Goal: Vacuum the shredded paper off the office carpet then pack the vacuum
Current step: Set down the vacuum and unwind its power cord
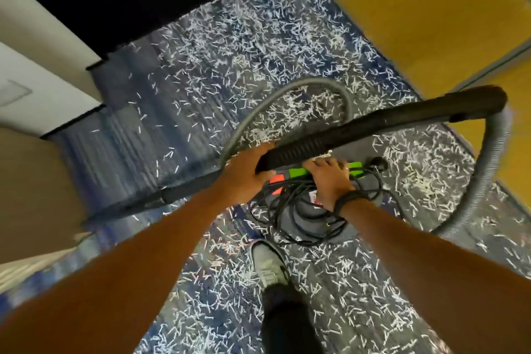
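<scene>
1. Two bare hands work over the vacuum [313, 218]: the left hand [247, 172] grasps the black hose handle [373, 126].
2. The right hand [330, 178] lies spread, gripping nothing, on the green handle [297, 172] among coiled black cord [287, 210].
3. Shredded paper [230, 46] covers the blue-grey carpet [120, 123] all around.

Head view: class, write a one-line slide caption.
Left hand grips vacuum wand, right hand on vacuum's green handle; shredded paper everywhere.

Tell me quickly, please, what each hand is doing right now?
Left hand: closed on the black hose handle.
Right hand: fingers spread, resting on the vacuum's green handle.
</scene>
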Demonstrator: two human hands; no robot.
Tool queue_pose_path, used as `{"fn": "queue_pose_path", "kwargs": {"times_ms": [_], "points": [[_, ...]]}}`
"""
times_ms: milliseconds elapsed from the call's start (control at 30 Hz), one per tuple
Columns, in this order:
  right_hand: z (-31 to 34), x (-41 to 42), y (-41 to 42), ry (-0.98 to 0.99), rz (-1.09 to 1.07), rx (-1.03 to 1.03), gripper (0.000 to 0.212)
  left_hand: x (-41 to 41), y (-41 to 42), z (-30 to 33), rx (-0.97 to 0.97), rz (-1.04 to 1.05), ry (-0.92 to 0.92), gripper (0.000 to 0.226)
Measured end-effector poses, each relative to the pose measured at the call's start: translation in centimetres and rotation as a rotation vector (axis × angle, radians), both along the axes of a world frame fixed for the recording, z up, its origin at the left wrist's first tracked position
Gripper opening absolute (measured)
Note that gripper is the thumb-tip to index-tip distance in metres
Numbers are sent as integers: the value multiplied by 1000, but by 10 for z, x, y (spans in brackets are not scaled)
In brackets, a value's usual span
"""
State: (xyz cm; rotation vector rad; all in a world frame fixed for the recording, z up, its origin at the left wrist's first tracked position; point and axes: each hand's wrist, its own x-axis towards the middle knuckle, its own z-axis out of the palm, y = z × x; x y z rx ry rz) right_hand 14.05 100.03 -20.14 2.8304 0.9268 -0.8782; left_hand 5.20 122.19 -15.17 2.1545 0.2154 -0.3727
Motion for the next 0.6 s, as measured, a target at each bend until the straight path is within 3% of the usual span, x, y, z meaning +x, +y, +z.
{"fn": "queue_pose_path", "kwargs": {"times_ms": [300,600], "points": [[2,47,161,-24,289,4,73,37,127,28,38,149,-39,48],[17,71,301,-21,536,-43,74,46,207,31,1,366,-47,38]]}}
